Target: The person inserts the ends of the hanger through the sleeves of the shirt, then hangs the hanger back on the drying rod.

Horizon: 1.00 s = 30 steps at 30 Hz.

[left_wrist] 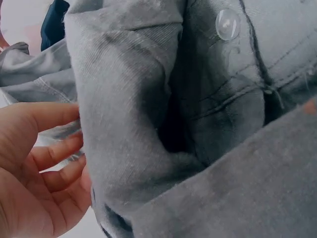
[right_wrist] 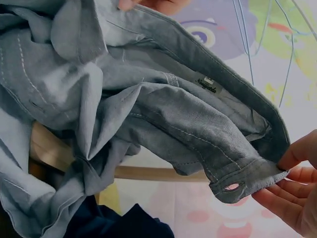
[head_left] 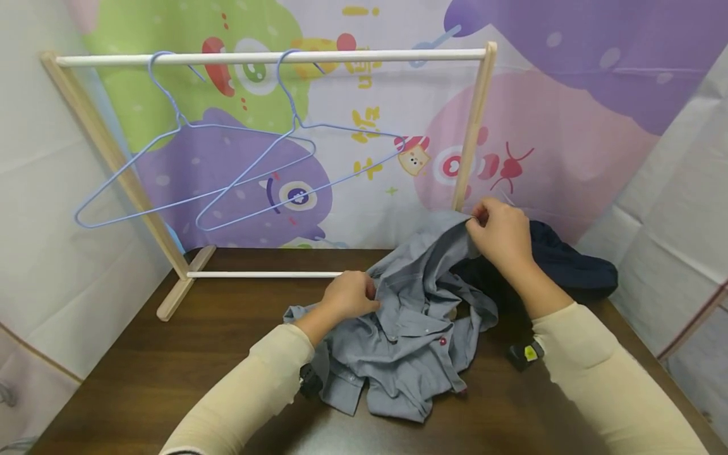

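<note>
A crumpled grey shirt (head_left: pixel 404 341) with small buttons lies partly on the table, its upper part lifted between both hands. The right hand (head_left: pixel 503 234) pinches a corner of the band. In the right wrist view that corner has a buttonhole (right_wrist: pixel 232 187), and a small label (right_wrist: pixel 208 83) shows inside the band. Lower and to the left, the left hand (head_left: pixel 349 296) holds the cloth's edge with bent fingers. The left wrist view shows its fingers (left_wrist: pixel 59 158) against a fold, their tips partly hidden, and a clear button (left_wrist: pixel 228 25) nearby.
Two blue wire hangers (head_left: pixel 244 183) hang from the white top rail (head_left: pixel 387 55) of a wooden rack. A dark navy cloth item (head_left: pixel 574 262) lies behind the right hand. The rack's right leg is partly hidden behind the shirt. A patterned curtain (head_left: pixel 364 221) stands behind.
</note>
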Available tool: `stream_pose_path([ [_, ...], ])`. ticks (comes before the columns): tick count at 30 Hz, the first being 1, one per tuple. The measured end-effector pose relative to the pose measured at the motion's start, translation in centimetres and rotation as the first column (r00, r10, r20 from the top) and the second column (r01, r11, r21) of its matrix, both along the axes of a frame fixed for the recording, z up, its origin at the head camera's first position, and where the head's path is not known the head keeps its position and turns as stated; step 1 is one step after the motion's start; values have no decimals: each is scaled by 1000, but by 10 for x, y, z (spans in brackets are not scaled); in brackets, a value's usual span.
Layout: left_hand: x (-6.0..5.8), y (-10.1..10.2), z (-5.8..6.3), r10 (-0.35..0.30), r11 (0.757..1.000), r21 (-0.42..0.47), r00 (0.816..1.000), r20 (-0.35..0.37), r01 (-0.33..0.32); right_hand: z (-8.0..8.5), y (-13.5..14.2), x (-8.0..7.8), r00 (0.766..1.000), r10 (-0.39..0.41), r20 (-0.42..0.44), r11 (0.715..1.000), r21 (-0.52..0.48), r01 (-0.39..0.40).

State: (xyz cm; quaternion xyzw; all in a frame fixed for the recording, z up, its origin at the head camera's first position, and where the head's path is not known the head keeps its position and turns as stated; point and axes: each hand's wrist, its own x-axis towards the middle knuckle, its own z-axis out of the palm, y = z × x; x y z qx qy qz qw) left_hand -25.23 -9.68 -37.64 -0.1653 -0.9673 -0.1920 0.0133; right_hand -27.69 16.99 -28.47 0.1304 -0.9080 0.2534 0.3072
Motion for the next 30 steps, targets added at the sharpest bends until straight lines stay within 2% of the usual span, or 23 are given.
stream_pose_path([
  [3, -1, -1, 1, -28, 1000, 6, 1000, -6, 28, 1, 5, -1, 1000, -12, 23, 1000, -19, 13],
  [6, -2, -4, 5, -16, 999, 51, 1000, -27, 17, 0, 9, -2, 999, -22, 34, 999, -28, 23],
  [13, -10, -19, 16, 120, 977, 184, 992, -49, -109, -5, 19, -6, 1000, -12, 24, 1000, -27, 13],
  [18, -16, -32, 25, 210, 956, 227, 973, -94, -185, -9, 25, -7, 998, -14, 53, 1000, -2, 14],
  [22, -19, -40, 36, 239, 949, 247, 958, -158, -196, -12, 28, -6, 995, -10, 99, 1000, 20, 8],
  [26, -21, -47, 44, 278, 939, 263, 939, -203, -221, -19, 27, -4, 995, 30, 91, 999, 38, -34],
  [30, -21, -54, 49, 317, 924, 303, 912, -261, -235, -30, 24, -3, 994, 77, 78, 996, 39, -80],
])
